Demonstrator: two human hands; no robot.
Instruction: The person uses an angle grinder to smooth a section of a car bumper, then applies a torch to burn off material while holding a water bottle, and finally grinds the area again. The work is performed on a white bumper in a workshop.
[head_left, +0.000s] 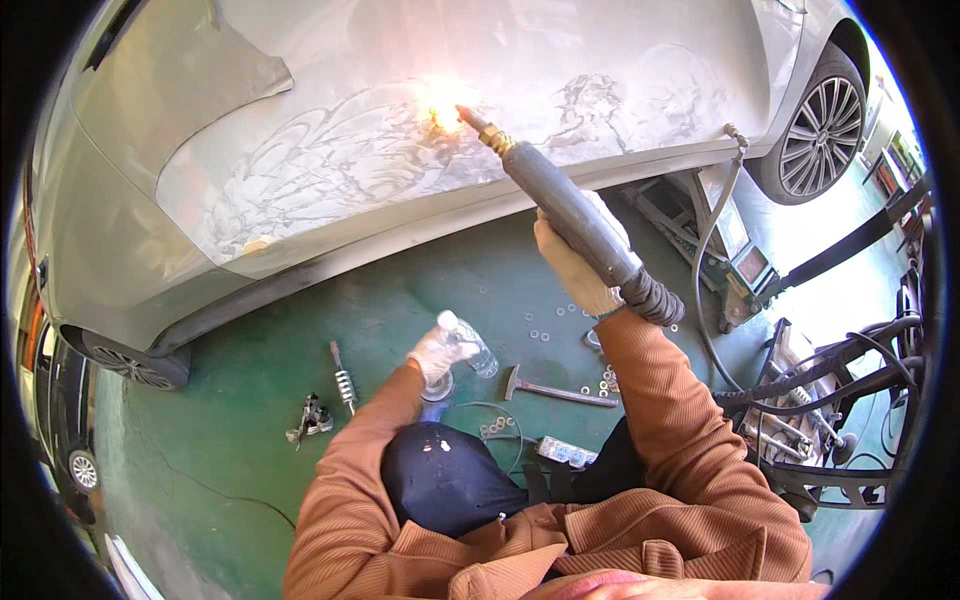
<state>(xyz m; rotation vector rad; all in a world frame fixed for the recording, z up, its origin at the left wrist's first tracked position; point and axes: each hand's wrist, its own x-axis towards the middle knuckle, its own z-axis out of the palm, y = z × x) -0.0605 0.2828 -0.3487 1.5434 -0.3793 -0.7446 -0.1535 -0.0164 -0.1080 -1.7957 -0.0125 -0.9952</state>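
Observation:
My right hand (572, 268), in a white glove, is wrapped round a thick grey spot-welding gun (565, 200). Its brass-coloured nozzle (494, 138) points up and left, and a bright orange-white glow at the tip meets the silver car door panel (370, 165). Scuffed, swirling grey marks cover the lower panel around that spot. Lower and further left, my gloved left hand (438, 356) grips a clear plastic bottle (474, 345) with a white cap, held above the floor near my knee. Part of its fingers is hidden.
A hammer (560, 390) lies on the green floor among several metal rings (500, 427). A spring tool (344, 380) and a dark metal clamp (312, 418) are left of my arm. A cable (705, 250) hangs from the sill by a floor jack (735, 262); a wheeled rack (800, 400) stands right.

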